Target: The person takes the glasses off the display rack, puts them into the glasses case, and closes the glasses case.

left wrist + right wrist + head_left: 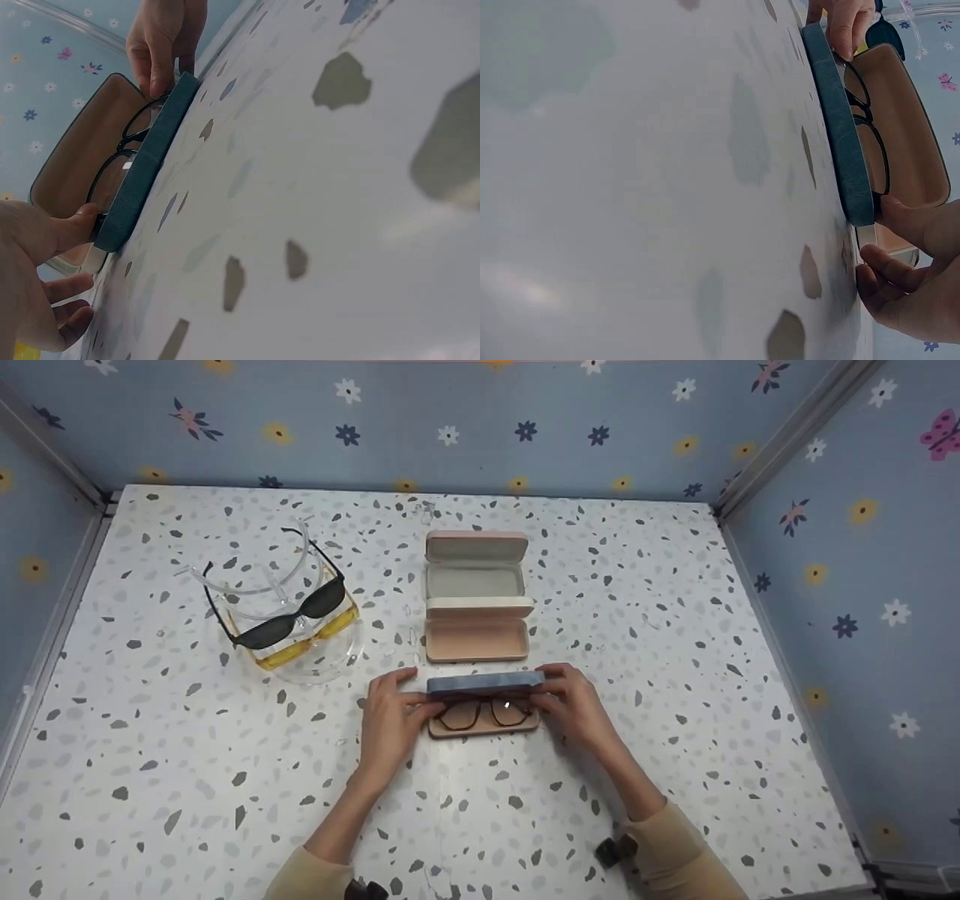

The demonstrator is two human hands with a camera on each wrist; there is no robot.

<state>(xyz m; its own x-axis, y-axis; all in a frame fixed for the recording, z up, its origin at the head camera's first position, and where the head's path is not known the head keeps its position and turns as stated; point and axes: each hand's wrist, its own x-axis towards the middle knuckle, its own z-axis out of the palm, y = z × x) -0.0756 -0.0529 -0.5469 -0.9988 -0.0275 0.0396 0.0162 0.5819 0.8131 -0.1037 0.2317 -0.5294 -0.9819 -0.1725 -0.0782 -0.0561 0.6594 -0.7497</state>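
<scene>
A blue eyeglass case stands with its lid raised and its tan inside showing. Black-framed eyeglasses sit in its lower half, lenses toward the near side. My left hand is at the case's left end, its thumb against the end of the frame. My right hand mirrors it at the right end, thumb on the other end of the frame. Both hands pinch the eyeglasses at their ends; the other fingers lie outside the case. The temples are mostly hidden behind the frame and case walls.
Two more cases stand raised behind: one with a peach inside, one with a pale grey inside. At left lie black sunglasses, yellow glasses and clear goggles, overlapping. Flowered panels bound the speckled table.
</scene>
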